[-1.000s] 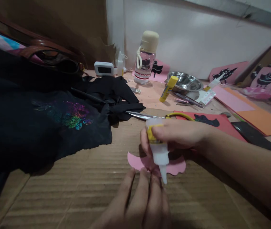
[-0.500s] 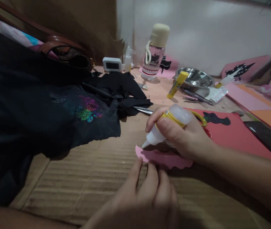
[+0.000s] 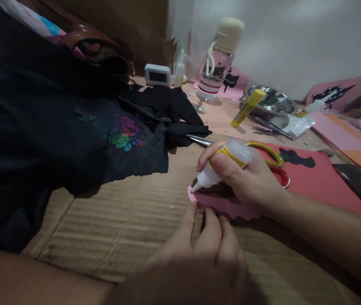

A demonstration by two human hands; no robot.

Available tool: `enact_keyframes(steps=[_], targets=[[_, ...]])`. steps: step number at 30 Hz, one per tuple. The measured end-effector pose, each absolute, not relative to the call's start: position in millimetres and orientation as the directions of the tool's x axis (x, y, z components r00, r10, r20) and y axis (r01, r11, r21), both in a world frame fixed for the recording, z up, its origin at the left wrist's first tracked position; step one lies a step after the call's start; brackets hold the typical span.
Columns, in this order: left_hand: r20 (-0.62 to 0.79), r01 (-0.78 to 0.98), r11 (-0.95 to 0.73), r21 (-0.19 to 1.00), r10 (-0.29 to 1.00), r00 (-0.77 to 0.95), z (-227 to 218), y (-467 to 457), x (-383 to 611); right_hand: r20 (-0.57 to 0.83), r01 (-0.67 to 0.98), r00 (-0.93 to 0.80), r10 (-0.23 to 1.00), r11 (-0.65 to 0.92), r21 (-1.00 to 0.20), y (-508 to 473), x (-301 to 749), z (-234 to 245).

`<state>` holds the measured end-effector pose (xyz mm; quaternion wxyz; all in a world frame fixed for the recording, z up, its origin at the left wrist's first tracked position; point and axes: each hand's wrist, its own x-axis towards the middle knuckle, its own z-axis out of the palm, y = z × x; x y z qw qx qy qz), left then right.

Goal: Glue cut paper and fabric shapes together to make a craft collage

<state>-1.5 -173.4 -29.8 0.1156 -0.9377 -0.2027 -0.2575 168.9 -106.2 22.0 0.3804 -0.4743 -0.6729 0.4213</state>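
Note:
My right hand [image 3: 240,173] is closed around a white glue bottle [image 3: 210,173] with yellow bands on its label. The bottle is tilted, its nozzle tip at the left end of a small pink paper piece [image 3: 223,205] with a wavy lower edge. Fingers of my left hand [image 3: 212,250] are bent over that lower edge and hold the paper; the left thumb is hidden. Just behind my right hand lie scissors with a yellow and a red handle loop [image 3: 272,154], partly covered by the hand. Corrugated cardboard [image 3: 104,224] lies beneath the work.
Black cloth [image 3: 129,156] with a shiny coloured print spreads over the left. Farther back are a glue stick [image 3: 247,108], a metal bowl [image 3: 274,99], a drinking bottle [image 3: 220,59] and a small white device [image 3: 157,75]. Red paper [image 3: 323,182] lies at right.
The view has shifted, so most things sit farther right and higher in the picture. The nozzle is now at the paper's left tip, and more of the red scissors loop shows.

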Motion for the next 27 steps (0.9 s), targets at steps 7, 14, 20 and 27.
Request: enact_keyframes(steps=[7,14,20,27], targets=[[0.556,0.461,-0.883,-0.094,0.337,0.759,-31.7,-173.0,0.5,0.141,0.327,-0.243,0.960,0.218,-0.919,-105.6,166.9,20.0],[0.552,0.448,-0.882,-0.143,0.305,0.776,-30.2,-171.7,-0.6,0.307,0.269,-0.324,0.895,0.398,-0.877,-101.5,171.4,30.7],[0.487,0.421,-0.885,-0.196,0.285,0.826,-24.6,-168.6,-3.5,0.343,0.253,-0.329,0.880,0.433,-0.865,-102.3,173.4,33.6],[0.493,0.417,-0.886,-0.202,0.275,0.825,-26.8,-167.7,-3.8,0.268,0.279,-0.264,0.927,0.339,-0.898,-108.3,173.2,31.0]])
